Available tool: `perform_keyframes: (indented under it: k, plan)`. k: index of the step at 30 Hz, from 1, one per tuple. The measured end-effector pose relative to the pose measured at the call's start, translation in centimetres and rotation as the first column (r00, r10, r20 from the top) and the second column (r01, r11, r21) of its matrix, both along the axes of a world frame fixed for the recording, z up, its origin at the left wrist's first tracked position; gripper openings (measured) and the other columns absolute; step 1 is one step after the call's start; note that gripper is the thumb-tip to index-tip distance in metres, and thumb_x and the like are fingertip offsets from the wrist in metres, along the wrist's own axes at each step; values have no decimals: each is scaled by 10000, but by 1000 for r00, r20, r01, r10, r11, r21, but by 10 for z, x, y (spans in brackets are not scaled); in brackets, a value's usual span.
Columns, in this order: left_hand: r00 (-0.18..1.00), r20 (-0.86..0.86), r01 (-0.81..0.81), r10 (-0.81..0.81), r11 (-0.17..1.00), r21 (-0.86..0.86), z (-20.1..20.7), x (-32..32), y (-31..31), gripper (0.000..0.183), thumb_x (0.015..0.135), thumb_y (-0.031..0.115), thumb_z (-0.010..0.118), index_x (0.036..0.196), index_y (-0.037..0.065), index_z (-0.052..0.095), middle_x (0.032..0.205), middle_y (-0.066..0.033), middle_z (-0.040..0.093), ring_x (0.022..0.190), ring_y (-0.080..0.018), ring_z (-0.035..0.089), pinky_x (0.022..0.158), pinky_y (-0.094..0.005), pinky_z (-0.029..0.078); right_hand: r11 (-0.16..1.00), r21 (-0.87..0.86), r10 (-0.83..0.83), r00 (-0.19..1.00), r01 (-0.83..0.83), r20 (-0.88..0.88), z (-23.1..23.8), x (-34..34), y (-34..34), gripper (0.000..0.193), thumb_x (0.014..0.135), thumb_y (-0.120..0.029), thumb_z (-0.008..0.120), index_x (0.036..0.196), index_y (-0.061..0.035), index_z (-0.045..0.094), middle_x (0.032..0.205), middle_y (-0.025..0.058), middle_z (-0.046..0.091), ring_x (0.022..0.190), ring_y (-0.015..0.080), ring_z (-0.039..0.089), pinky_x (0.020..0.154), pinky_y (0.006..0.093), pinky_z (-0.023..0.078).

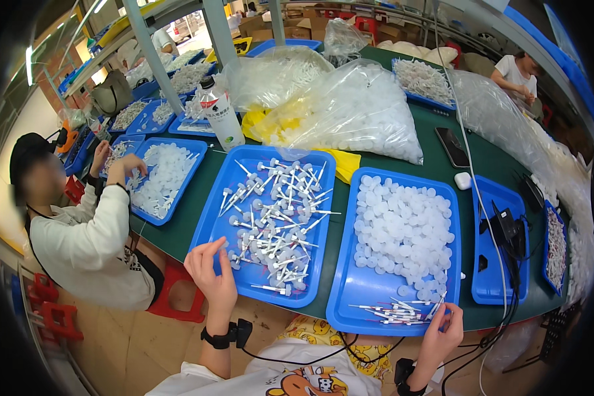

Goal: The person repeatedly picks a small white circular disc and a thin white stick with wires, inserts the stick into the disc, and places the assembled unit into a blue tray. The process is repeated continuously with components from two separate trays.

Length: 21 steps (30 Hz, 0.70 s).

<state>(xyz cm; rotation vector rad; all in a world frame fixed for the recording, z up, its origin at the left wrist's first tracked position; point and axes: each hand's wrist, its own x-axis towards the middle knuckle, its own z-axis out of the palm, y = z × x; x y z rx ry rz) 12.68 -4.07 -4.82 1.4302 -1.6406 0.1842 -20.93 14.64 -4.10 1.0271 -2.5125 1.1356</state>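
Observation:
My left hand (212,272) is closed in a pinch at the left edge of a blue tray (208,228). A small translucent round cap (225,244) shows at its fingertips. In that tray lie many thin white sticks with caps on them (280,218), heaped loosely. My right hand (442,330) pinches a thin white stick (440,301) over the near right corner of a second blue tray (350,320). Loose translucent caps (402,228) fill the far part of this tray, and a small pile of bare sticks (393,312) lies at its near edge.
On the green table (435,148) stand a bottle (221,115), clear bags of parts (369,105) and a phone (452,146). Right of me, a blue tray (485,290) holds black cables. At left, a co-worker (79,224) handles pieces over another tray (178,198). Metal posts (218,33) rise behind.

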Motion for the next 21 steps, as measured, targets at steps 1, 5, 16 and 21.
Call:
perform_keyframes:
  k: [1, 5, 16, 21]
  plan:
    - [1000, 7, 19, -19, 1000, 10, 1, 2, -4, 220, 884, 20, 628, 1086, 79, 695, 988, -63, 601, 971, -237, 537, 959, -377, 339, 1000, 13, -9, 1000, 9, -17, 0, 1, -1, 38, 930, -46, 629, 944, -10, 628, 631, 18, 426, 552, 113, 392, 501, 299, 301]
    - [996, 24, 89, -91, 995, 47, 1, 1, -22, 223, 876, 29, 630, 1078, 92, 702, 955, -51, 598, 919, -212, 554, 942, -364, 344, 999, 29, -19, 995, 21, -94, -2, 2, -2, 61, 893, -25, 654, 947, 3, 645, 627, 56, 484, 550, 187, 472, 527, 348, 365]
    - [993, 49, 106, -111, 989, 104, 7, -11, -53, 190, 882, 75, 650, 1059, 102, 713, 937, -30, 621, 796, -169, 601, 883, -327, 376, 999, -50, -15, 978, 4, -209, -12, 1, -8, 60, 882, -19, 672, 934, 5, 655, 594, 50, 472, 502, 178, 451, 484, 343, 346]
    - [982, 39, 178, -184, 976, 122, 12, -8, -50, 205, 879, 51, 648, 1070, 90, 711, 937, -46, 620, 805, -174, 600, 854, -323, 408, 999, -44, 14, 982, -22, -187, -8, 2, -8, 60, 892, -23, 662, 945, 4, 658, 594, 57, 467, 524, 177, 456, 498, 342, 347]
